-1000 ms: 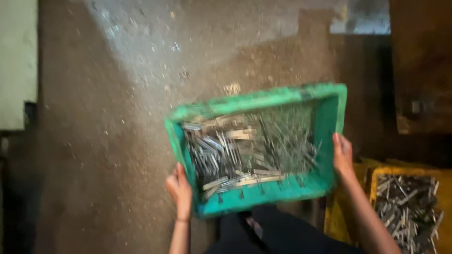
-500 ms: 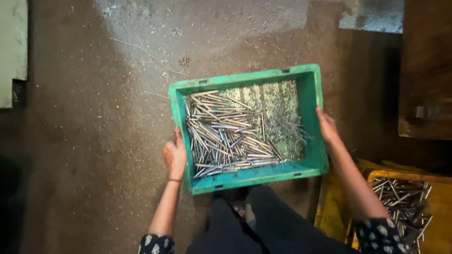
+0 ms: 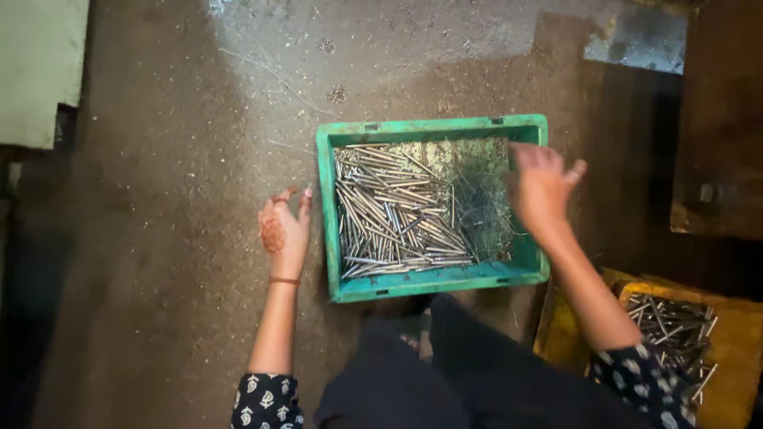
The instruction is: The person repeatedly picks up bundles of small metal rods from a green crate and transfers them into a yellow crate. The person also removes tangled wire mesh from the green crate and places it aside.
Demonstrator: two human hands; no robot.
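A green plastic crate (image 3: 433, 280) rests on the dusty concrete floor in the middle of the head view. Several thin metal rods (image 3: 389, 214) lie heaped in its left half, with fine metal shavings (image 3: 481, 210) on the right. My left hand (image 3: 284, 230) hovers just left of the crate's left wall, fingers apart, holding nothing. Over the crate's right side, my right hand (image 3: 544, 189) is open and empty, a little blurred.
A yellow crate (image 3: 723, 373) with more metal rods stands at the lower right. A dark rusty metal block (image 3: 719, 127) is at the right edge and a pale green panel (image 3: 40, 71) at the upper left. My dark-clothed legs (image 3: 421, 373) are below the green crate.
The green crate was held up by both hands and now sits on the floor. Both hands have let go; the right one has moved over the crate's inside.
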